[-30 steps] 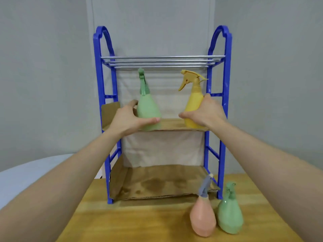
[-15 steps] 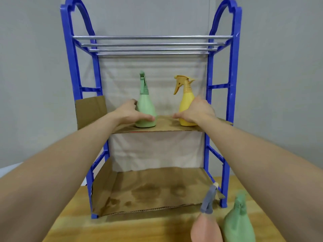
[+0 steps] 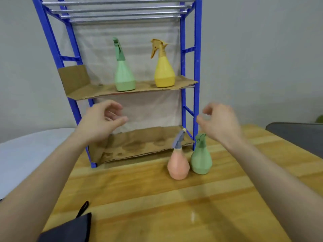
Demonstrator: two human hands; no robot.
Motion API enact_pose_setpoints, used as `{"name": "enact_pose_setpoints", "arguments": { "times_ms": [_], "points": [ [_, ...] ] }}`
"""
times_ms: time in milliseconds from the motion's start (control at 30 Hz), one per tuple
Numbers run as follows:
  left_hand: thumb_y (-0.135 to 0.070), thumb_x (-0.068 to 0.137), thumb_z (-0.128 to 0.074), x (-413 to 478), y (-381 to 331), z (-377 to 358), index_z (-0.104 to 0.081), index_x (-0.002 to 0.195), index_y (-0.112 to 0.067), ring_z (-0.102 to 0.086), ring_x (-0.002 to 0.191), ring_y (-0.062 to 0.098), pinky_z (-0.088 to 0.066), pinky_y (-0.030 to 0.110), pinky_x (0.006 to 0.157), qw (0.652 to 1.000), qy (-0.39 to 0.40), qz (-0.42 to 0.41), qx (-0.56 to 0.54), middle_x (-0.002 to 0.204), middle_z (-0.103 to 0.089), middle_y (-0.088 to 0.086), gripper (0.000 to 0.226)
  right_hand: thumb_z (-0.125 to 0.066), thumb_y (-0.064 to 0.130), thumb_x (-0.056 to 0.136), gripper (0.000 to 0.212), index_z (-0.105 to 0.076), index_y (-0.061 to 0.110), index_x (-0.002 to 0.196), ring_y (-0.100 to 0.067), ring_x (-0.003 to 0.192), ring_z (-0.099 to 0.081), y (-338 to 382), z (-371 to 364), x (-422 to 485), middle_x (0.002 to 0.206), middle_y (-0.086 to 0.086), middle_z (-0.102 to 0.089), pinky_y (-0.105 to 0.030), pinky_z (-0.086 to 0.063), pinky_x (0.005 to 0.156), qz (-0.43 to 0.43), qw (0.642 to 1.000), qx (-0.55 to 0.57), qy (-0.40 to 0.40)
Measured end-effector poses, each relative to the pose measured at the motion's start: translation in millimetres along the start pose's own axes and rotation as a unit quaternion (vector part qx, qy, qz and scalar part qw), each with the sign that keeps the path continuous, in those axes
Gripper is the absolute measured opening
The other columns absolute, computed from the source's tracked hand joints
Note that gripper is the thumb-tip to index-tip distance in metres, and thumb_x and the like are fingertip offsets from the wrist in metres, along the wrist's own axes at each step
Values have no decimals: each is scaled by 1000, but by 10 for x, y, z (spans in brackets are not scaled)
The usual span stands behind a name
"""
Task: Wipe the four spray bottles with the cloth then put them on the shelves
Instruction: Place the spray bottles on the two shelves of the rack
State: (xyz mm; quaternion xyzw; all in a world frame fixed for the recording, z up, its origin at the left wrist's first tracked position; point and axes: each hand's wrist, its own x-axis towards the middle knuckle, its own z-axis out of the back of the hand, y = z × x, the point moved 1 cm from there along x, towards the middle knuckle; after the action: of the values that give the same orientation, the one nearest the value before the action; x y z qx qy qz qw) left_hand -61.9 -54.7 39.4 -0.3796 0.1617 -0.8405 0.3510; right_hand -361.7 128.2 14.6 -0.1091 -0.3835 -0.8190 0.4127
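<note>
While left hand (image 3: pixel 99 124) and right hand (image 3: pixel 221 123) hover empty, fingers loose, a careless grab could knock the pink bottle (image 3: pixel 178 165) into the green bottle (image 3: pixel 201 158) beside it.

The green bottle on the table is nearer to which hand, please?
Right. The right hand hovers just above the green bottle on the table; the left hand is farther left.

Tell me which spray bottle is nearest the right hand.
The green bottle on the table, right of the pink one; its nozzle sits just below the right hand.
</note>
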Motion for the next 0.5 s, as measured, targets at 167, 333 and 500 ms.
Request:
{"name": "enact_pose_setpoints", "arguments": {
  "times_ms": [167,333,500],
  "points": [
    [-54,71,-96,-627,272,-1220,-67,123,-29,-72,103,8,-62,35,94,984,166,68,-13,111,-74,-12,65,-81,45,83,65,-57,17,137,-29,120,-66,-1037,-678,-799,134,-5,-63,-44,-54,97,-103,991,51,62],
    [-64,49,-100,-718,147,-2271,-47,154,-29,-59,129,10,-51,36,110,973,197,96,-73,143,-60,-13,123,-92,60,66,117,-36,15,157,-35,134,-56,-1287,-1236,-860,147,-9,-47,-46,-53,99,-125,986,33,103],
    [-52,52,-96,-679,61,-2650,-52,134,-40,-67,107,12,-56,29,83,976,162,112,-92,120,-69,-15,93,-96,62,60,107,-45,16,141,-33,121,-62,-1268,-1485,-711,132,-6,-56,-43,-53,90,-119,986,23,115]
  ]
}}
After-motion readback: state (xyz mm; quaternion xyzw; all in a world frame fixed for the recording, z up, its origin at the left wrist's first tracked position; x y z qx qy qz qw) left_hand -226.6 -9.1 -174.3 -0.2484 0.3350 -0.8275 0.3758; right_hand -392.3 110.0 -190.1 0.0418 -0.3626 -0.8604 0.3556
